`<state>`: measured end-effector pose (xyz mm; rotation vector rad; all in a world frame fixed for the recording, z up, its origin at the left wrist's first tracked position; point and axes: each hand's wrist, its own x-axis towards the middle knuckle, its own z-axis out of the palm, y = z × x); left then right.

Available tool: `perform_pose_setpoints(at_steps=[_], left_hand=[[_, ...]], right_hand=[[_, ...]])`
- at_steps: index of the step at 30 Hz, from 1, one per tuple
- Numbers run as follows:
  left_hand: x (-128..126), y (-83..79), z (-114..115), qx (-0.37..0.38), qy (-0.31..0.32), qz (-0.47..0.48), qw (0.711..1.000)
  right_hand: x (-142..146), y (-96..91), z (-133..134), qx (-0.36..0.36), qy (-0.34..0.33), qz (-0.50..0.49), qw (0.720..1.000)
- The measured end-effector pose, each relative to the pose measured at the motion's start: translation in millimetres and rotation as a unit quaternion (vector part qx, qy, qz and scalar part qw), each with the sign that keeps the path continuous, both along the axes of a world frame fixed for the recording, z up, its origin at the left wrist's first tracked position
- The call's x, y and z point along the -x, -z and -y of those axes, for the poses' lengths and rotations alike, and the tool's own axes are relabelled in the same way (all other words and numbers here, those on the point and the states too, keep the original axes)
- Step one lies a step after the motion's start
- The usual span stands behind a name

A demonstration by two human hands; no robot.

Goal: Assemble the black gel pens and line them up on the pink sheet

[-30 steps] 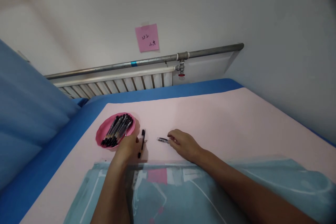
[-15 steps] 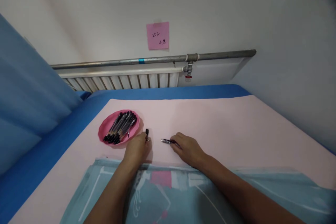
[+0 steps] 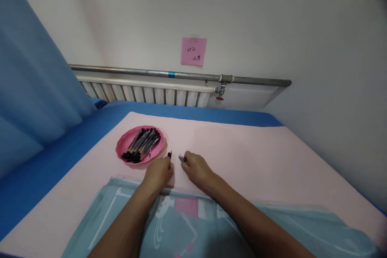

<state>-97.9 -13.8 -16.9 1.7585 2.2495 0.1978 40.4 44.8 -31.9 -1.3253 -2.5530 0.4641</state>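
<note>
My left hand [image 3: 157, 174] rests on the pink sheet [image 3: 242, 157], fingers closed round a black pen piece [image 3: 169, 155] whose tip pokes out above the knuckles. My right hand [image 3: 195, 169] lies close beside it, fingers closed on a second pen piece [image 3: 181, 158] with a silvery end pointing left. The two pieces sit a few centimetres apart, tips facing each other. Just left of my left hand stands a pink plate [image 3: 123, 145] holding several black pens [image 3: 141, 149].
A light blue printed cloth [image 3: 187, 225] covers the near part of the surface under my forearms. Blue bedding [image 3: 60, 153] borders the pink sheet; a blue curtain hangs at left. A radiator [image 3: 145, 93], a pipe and a pink note [image 3: 193, 51] are on the wall behind.
My right hand has slid left with its pen piece, closing on my left hand. The left hand has drawn its pen in, so only the tip shows. The view has shifted.
</note>
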Motion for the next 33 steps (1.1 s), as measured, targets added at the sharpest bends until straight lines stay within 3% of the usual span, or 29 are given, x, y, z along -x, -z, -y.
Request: perform_pose_setpoints(at_steps=[4,10,13,20,26,33], left_hand=[[14,-8.5,9,0.017,0.018,0.048,0.999],[20,-16.1,15,0.099,0.010,0.038,0.994],[15,-16.5,13,0.090,0.004,0.043,0.995],[15,-11.9,11,0.077,0.013,0.061,0.995],[16,-8.7,9,0.055,0.015,0.057,0.997],[17,-10.8,8,0.052,-0.006,0.047,0.998]], right_hand=[[20,2.2,1,0.001,-0.002,-0.014,1.000],[11,9.4,1,0.016,-0.073,-0.097,0.992],[10,13.5,-2,0.020,-0.108,-0.126,0.986],[11,17.7,-7,0.019,-0.105,-0.124,0.986],[19,10.0,-5,-0.013,-0.051,-0.041,0.998],[11,4.7,-12,-0.022,-0.054,0.057,0.997]])
